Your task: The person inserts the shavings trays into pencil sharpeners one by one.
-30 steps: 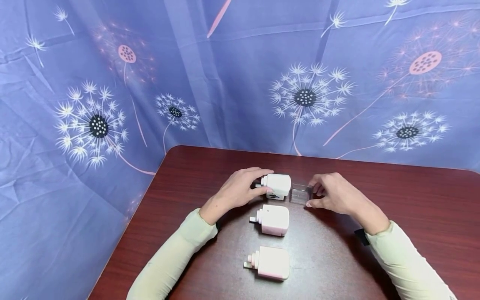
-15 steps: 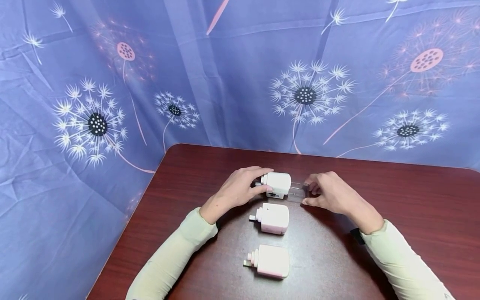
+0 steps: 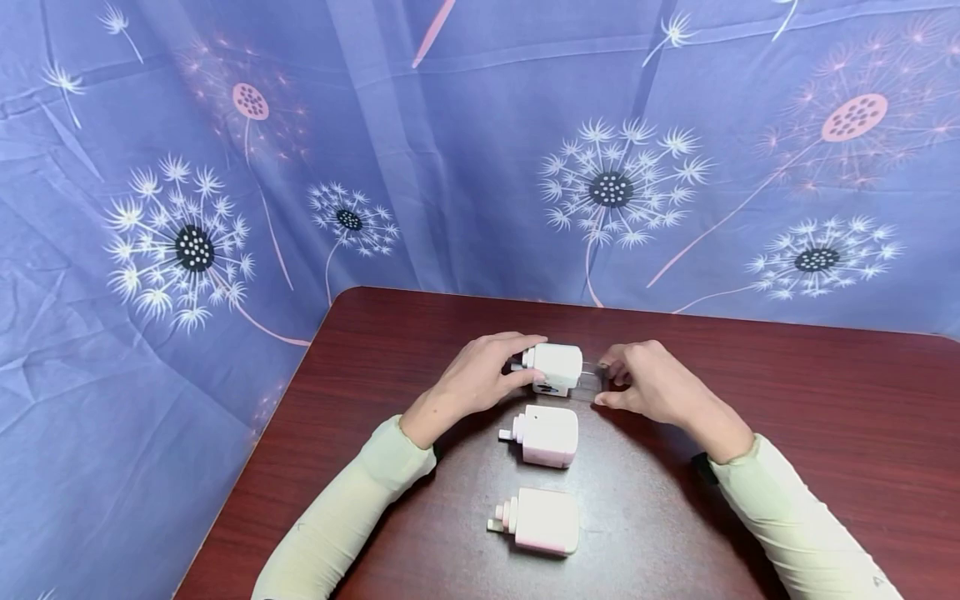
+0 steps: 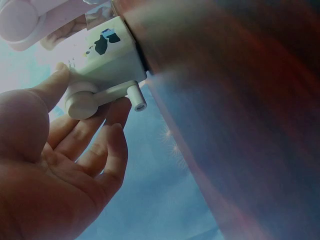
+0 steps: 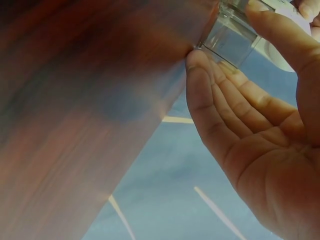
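A white hand-crank pencil sharpener (image 3: pixel 558 360) with black cow-like patches lies at the back of the row on the table. My left hand (image 3: pixel 480 375) grips its body from the crank side, thumb in front and fingers behind; the crank (image 4: pixel 115 92) shows in the left wrist view. Between thumb and fingers, my right hand (image 3: pixel 654 385) holds a clear plastic drawer (image 3: pixel 588 385), partly inside the sharpener's right end. The right wrist view shows the drawer's transparent wall (image 5: pixel 229 39) near the fingertips. How deep it reaches inside is hidden.
Two pale pink sharpeners, a middle one (image 3: pixel 550 436) and a front one (image 3: pixel 547 522), lie nearer me, cranks pointing left. The dark red wooden table (image 3: pixel 825 433) ends at the back against a blue dandelion-print curtain (image 3: pixel 465 167).
My right hand has moved left with the clear drawer, so less of the drawer shows outside the white sharpener. My left hand keeps its hold and place.
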Demonstrator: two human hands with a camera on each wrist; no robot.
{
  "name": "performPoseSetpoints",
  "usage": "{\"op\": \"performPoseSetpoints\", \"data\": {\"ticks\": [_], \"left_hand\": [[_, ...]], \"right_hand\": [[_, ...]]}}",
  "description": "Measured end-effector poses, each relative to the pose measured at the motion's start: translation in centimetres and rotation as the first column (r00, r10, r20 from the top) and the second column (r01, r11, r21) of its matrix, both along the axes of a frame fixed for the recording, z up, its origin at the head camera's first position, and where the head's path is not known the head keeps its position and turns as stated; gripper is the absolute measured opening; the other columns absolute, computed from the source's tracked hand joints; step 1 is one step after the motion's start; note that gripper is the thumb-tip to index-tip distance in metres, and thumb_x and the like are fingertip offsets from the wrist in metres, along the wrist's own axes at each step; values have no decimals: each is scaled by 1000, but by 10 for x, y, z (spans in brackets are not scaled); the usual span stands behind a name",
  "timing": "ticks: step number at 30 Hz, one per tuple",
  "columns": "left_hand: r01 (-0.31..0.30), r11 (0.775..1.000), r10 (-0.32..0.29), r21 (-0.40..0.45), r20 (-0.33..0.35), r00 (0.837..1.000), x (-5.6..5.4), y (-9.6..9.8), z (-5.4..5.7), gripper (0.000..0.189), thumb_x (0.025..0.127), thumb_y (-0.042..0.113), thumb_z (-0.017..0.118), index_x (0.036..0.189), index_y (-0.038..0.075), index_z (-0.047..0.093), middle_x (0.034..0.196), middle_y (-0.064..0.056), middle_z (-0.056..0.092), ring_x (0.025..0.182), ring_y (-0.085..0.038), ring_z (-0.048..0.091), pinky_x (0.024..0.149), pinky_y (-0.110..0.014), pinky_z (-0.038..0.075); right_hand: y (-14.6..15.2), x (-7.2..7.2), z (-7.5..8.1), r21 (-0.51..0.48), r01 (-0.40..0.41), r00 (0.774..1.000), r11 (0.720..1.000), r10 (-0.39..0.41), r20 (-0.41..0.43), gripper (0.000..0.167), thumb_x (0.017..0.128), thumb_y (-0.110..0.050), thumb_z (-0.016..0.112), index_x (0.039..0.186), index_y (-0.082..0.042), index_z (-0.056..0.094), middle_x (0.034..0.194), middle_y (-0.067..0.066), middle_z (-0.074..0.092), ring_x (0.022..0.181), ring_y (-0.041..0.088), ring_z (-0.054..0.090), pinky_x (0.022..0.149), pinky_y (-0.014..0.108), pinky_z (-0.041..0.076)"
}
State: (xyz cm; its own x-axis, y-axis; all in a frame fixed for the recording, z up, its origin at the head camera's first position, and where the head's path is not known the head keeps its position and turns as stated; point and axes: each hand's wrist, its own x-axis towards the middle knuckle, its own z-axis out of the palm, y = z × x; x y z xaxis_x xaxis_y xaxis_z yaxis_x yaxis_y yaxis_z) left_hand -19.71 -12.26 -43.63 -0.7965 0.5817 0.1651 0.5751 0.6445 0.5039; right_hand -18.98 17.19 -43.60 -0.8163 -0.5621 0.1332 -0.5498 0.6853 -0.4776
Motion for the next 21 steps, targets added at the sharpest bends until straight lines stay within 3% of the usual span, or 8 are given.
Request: {"op": "performPoseSetpoints", "data": {"ticks": [21], "left_hand": [[-7,1000,7,4,-13,1000,2,1,0,58,101,41,73,151,17,61,143,-1,67,130,-17,65,107,-35,52]], "right_hand": [[-11,-2,-1,22,-36,998,999,37,-45,32,78,-16,94,97,-2,72,77,2,73,71,13,69,66,32,58]]}}
